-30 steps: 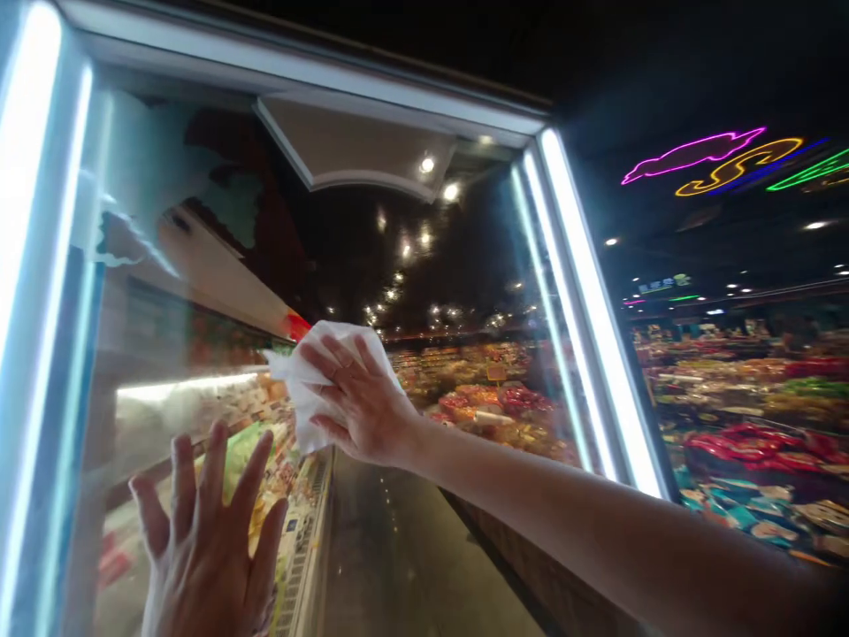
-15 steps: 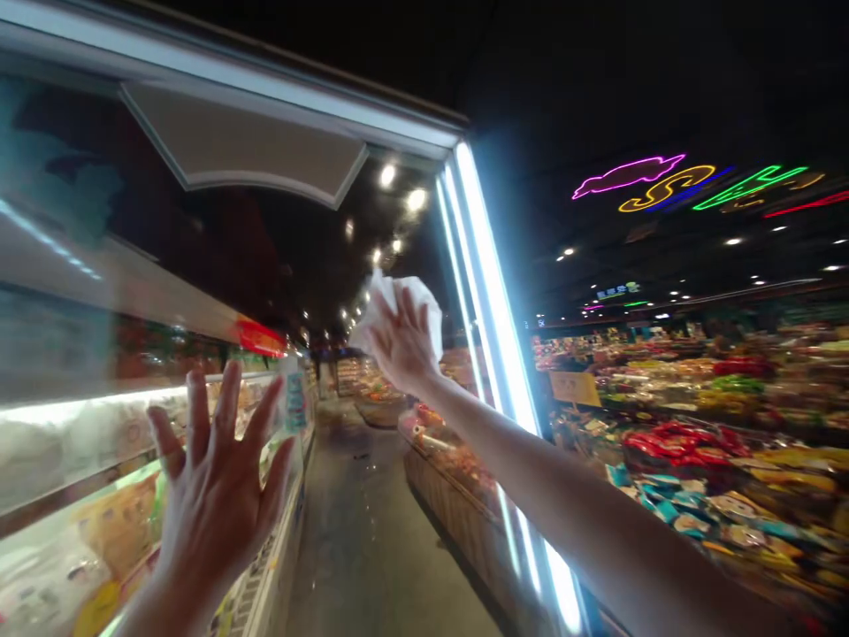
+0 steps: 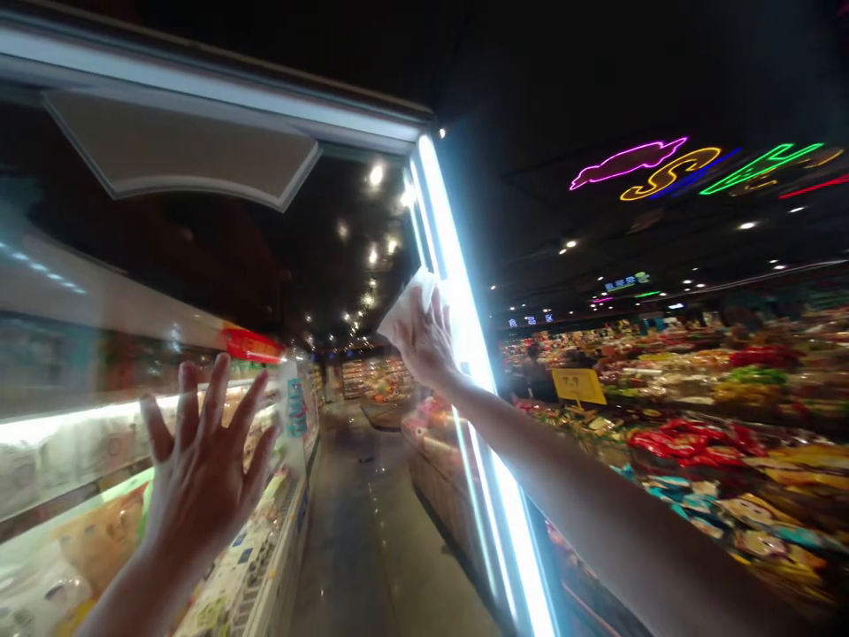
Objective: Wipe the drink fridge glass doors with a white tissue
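A tall glass door point(image 3: 318, 265) fills the left and middle of the view, mirroring a shop aisle. My right hand point(image 3: 428, 341) presses a crumpled white cloth point(image 3: 403, 307) against the glass, close to the door's bright lit right edge point(image 3: 464, 354). The fingers lie over the cloth and hold it to the pane. My left hand point(image 3: 202, 464) rests flat on the glass lower left, fingers spread, holding nothing.
Beyond the door's right edge, display tables point(image 3: 696, 442) carry colourful packaged goods, with a yellow price sign point(image 3: 579, 386). Neon signs point(image 3: 690, 166) glow under a dark ceiling. The door's silver top frame point(image 3: 212, 84) runs across the upper left.
My right hand slid the cloth up and to the right across the glass, reaching the lit edge. My left hand stayed spread on the pane while the view swung right.
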`<state>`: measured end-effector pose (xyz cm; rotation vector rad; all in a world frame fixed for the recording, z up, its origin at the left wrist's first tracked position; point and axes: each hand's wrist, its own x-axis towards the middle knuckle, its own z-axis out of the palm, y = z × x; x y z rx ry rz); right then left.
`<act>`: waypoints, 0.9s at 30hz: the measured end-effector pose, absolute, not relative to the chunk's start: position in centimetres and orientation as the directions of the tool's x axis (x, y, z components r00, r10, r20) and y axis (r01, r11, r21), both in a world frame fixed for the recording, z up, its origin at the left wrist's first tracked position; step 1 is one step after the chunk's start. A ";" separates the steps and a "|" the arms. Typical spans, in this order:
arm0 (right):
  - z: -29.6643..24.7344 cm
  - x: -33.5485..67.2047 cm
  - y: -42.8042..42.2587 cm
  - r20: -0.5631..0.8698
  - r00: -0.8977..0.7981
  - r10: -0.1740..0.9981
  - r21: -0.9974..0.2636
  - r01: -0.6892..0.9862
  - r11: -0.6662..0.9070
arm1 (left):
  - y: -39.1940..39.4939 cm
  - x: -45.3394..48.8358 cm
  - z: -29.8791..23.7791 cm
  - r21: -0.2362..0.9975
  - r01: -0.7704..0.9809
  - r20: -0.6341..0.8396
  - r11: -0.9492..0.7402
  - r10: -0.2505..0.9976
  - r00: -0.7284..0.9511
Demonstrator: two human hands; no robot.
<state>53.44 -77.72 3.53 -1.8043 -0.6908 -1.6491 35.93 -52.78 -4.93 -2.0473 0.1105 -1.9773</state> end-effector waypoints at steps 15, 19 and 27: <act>-3.5 50.2 -73.7 0.907 -0.132 0.400 0.370 0.702 -0.608 | -51.5 35.6 -5.8 -0.247 0.140 0.968 -0.959 -0.239 0.074; -4.4 49.3 -72.3 0.753 -0.277 0.597 0.604 0.651 -0.460 | -50.1 34.7 -6.3 -0.248 0.162 0.968 -0.955 -0.240 0.068; -0.5 47.9 -68.2 0.894 -0.156 0.420 0.402 0.692 -0.600 | -46.1 31.4 -7.0 -0.222 0.210 0.974 -0.952 -0.208 0.084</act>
